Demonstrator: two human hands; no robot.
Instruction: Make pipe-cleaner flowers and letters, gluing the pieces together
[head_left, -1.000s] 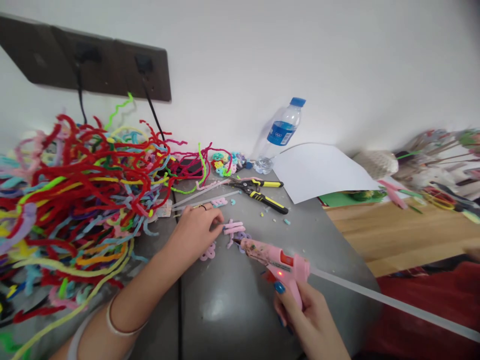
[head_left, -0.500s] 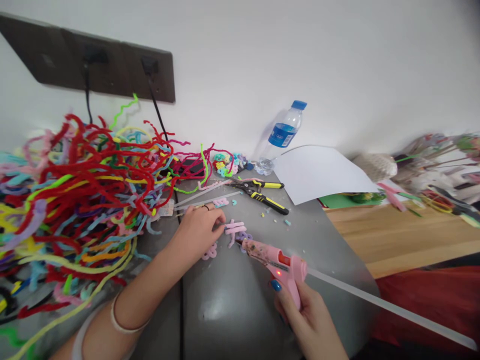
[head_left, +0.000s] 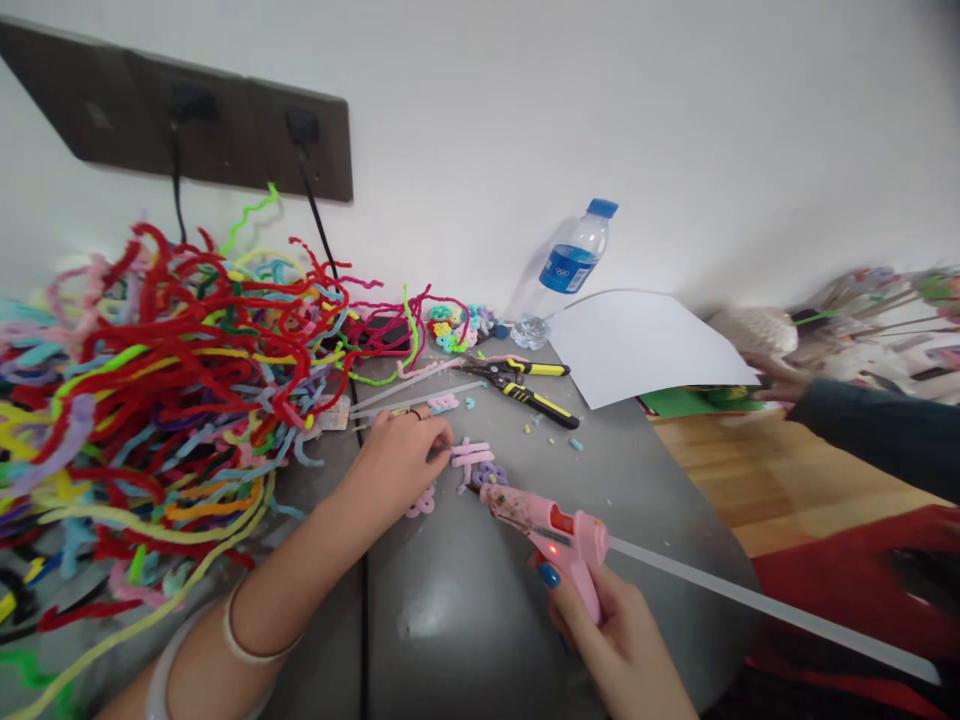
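My right hand [head_left: 600, 625] grips a pink hot glue gun [head_left: 551, 530] with its red light lit and a long clear glue stick [head_left: 765, 605] jutting from the back. The nozzle tip is beside the lower end of a pink pipe-cleaner piece [head_left: 471, 455] with crossing bars. My left hand [head_left: 409, 450] is closed in a pinch at the left end of that piece. Behind the nozzle lies a purple looped pipe-cleaner shape [head_left: 491, 474]. A pink looped shape [head_left: 422, 502] sits partly hidden below my left hand.
A big heap of coloured pipe cleaners [head_left: 195, 350] covers the left. Pliers [head_left: 525, 385], a water bottle [head_left: 574, 265] and white paper [head_left: 645, 345] lie towards the wall. A black cable [head_left: 364, 620] crosses the grey table [head_left: 450, 620]. At right, another person's sleeved arm [head_left: 877, 430] reaches in.
Another person's arm has come in from the right, its hand at the paper's edge. The glue gun's nozzle has shifted slightly left and down. My left hand stays in place.
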